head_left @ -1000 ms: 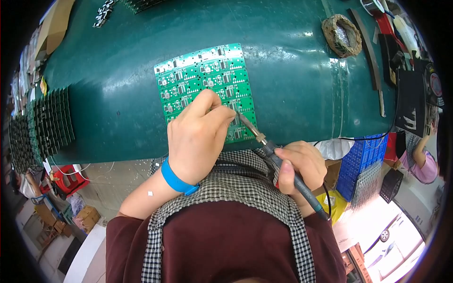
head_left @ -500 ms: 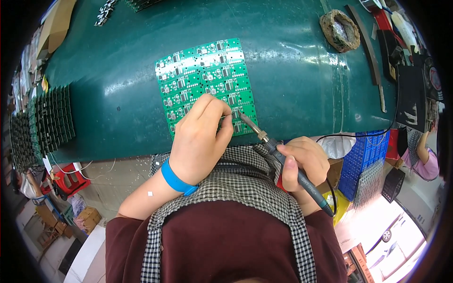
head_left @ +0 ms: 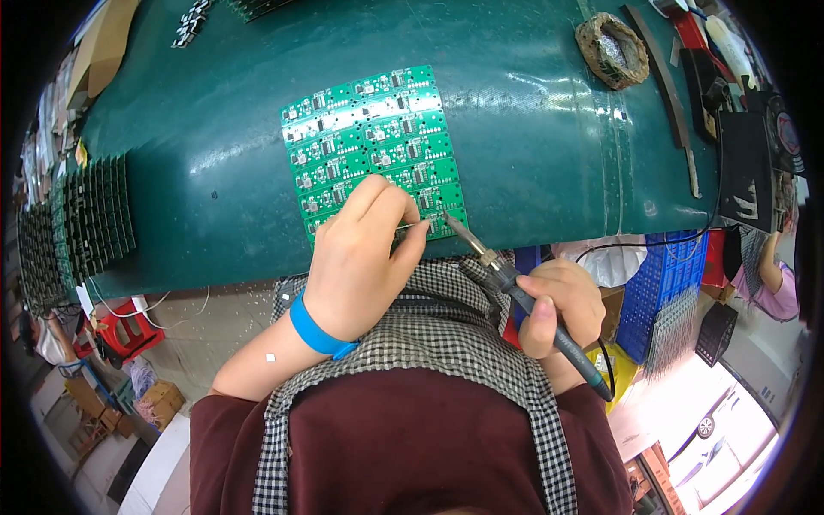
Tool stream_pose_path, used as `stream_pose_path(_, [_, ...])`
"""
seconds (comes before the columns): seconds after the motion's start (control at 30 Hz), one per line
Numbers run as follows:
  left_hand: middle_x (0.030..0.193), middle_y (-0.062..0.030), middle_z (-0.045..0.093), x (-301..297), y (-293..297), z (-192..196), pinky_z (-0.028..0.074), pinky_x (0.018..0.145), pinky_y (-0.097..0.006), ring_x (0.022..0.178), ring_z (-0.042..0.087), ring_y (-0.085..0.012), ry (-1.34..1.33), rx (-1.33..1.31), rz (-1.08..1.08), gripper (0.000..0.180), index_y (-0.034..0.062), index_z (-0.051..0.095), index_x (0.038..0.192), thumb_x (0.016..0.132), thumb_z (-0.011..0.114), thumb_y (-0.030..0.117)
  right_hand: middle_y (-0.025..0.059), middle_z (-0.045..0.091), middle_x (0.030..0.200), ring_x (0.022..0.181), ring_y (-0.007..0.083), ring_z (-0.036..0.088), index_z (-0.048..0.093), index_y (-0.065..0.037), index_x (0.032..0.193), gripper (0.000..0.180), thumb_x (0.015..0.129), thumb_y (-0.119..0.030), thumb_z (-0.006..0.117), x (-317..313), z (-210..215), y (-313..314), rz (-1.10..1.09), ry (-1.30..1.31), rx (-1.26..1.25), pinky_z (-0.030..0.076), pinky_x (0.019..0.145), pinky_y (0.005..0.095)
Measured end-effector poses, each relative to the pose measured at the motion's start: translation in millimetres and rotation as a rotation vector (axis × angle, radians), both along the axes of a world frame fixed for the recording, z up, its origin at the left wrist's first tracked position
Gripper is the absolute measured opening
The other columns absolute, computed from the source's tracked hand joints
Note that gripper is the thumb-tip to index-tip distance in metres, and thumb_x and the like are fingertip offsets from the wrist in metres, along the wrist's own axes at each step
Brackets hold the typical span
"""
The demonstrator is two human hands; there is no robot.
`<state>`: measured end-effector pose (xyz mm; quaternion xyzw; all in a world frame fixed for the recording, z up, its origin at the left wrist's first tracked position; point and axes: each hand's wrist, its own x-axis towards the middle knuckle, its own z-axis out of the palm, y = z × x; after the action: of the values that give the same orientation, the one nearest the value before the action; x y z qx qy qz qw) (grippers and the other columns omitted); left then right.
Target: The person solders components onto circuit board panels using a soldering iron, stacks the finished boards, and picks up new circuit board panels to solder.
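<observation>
- The right hand (head_left: pixel 558 300), right of centre in the frame, is wrapped around a soldering iron (head_left: pixel 524 296), fingers closed on the dark handle.
- The iron's long axis runs from lower right to upper left; its tip sits at the lower right corner of the green board (head_left: pixel 373 146).
- The left hand (head_left: pixel 360 257), at centre, rests over the board's lower edge, thumb and forefinger pinched on a thin solder wire (head_left: pixel 412 226).
- The wire lies almost level, its free end pointing right toward the iron's tip, the two nearly touching.
- The board lies flat on the dark green mat (head_left: pixel 515 154), up and left of the iron's grip; the left hand is nearer it.
- A wire-wool tip cleaner (head_left: pixel 611 51) sits upper right, well apart.
</observation>
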<state>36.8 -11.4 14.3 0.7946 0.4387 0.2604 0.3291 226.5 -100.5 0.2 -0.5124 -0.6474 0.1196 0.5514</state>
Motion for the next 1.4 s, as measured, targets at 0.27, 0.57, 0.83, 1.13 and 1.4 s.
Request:
stream_pose_path(0.27, [0.077, -0.0046, 0.052, -1, -6, -4, 0.034, 0.048, -0.027, 0.051, 0.038, -0.0121, -0.017, 0.003, -0.035, 0.016, 0.0021, 0.054, 0.082, 0.072, 0.063, -0.007, 0.0090, 0.059, 0.056, 0.046, 0.0216, 0.057, 0.063, 0.002, 0.072, 0.010, 0.071, -0.007, 0.057, 1, 2, -2, 0.053, -0.041, -0.016, 0.045, 0.044, 0.0303])
stream_pose_path(0.57, [0.077, -0.0051, 0.050, 1, -6, -6, 0.033, 0.047, -0.027, 0.051, 0.037, -0.0129, -0.023, -0.009, -0.045, 0.016, 0.0018, 0.054, 0.082, 0.072, 0.062, -0.008, 0.0111, 0.056, 0.057, 0.046, 0.0239, 0.055, 0.058, 0.003, 0.074, 0.013, 0.074, -0.008, 0.052, -4, 3, -3, 0.064, -0.069, -0.037, 0.044, 0.045, 0.0330])
stream_pose_path(0.83, [0.077, -0.0062, 0.052, -2, -9, -3, 0.039, 0.051, -0.027, 0.055, 0.047, -0.0152, 0.017, 0.047, -0.043, 0.014, 0.0029, 0.062, 0.082, 0.072, 0.067, -0.005, 0.0082, 0.058, 0.056, 0.045, 0.0208, 0.056, 0.063, 0.002, 0.072, 0.010, 0.070, -0.006, 0.058, -6, 0, -10, 0.035, -0.074, 0.015, 0.045, 0.043, 0.0296])
stream_pose_path(1.13, [0.076, 0.0044, 0.055, -108, 15, 15, 0.036, 0.054, -0.020, 0.064, 0.046, -0.0033, -0.361, -0.431, 0.445, 0.001, 0.0014, 0.063, 0.085, 0.084, 0.063, 0.001, 0.0132, 0.058, 0.063, 0.051, 0.0223, 0.056, 0.059, 0.004, 0.084, 0.017, 0.071, -0.006, 0.060, -2, -3, -9, -0.087, 0.055, 0.017, 0.044, 0.047, 0.0312])
stream_pose_path(1.4, [0.081, -0.0016, 0.065, -172, 87, 47, 0.046, 0.065, -0.021, 0.074, 0.058, -0.0079, 0.116, 0.740, 0.974, 0.008, 0.0048, 0.070, 0.091, 0.086, 0.066, 0.010, 0.0171, 0.065, 0.088, 0.075, 0.0247, 0.064, 0.063, 0.003, 0.101, 0.033, 0.073, -0.010, 0.073, -27, 14, 35, 0.014, 0.138, -0.190, 0.051, 0.065, 0.0301])
